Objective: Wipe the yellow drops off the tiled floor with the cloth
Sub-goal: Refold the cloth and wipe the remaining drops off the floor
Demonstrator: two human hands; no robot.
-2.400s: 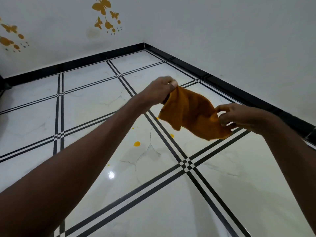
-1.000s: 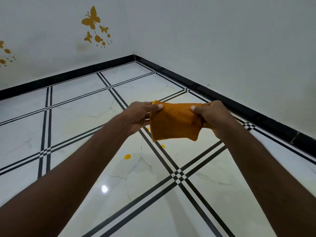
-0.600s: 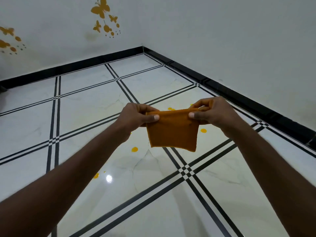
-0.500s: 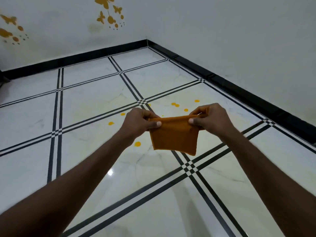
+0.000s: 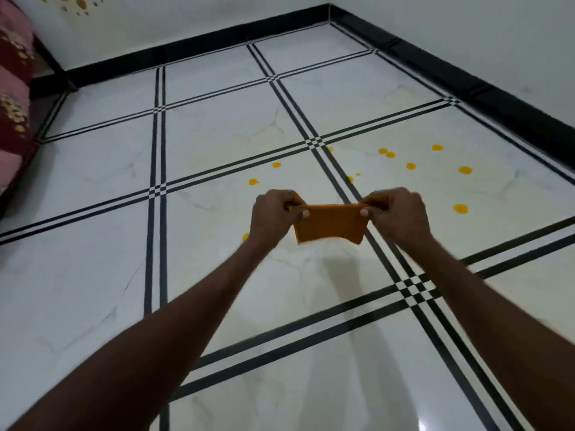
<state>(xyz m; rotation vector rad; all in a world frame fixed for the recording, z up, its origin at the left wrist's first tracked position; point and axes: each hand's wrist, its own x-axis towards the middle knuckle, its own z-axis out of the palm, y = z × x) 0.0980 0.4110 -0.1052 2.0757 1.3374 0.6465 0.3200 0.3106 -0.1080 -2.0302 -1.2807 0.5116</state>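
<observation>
A folded orange cloth [image 5: 329, 223] hangs in the air between my hands, above the white tiled floor [image 5: 217, 144]. My left hand [image 5: 273, 214] pinches its upper left corner and my right hand [image 5: 396, 213] pinches its upper right corner, keeping the top edge taut. Several yellow drops lie on the tiles beyond and beside the cloth, among them one drop [image 5: 465, 170] far right, another [image 5: 460, 209] right of my right hand, and one [image 5: 253, 181] beyond my left hand.
Black skirting [image 5: 466, 85] lines the white walls that meet in the far corner. A red and pink patterned fabric [image 5: 14, 98] bulges in at the left edge. Black double lines cross the floor in a grid.
The cloth went from loosely spread to folded and stretched between both hands. My hands and the view have dropped toward the floor, and more drops show on the right.
</observation>
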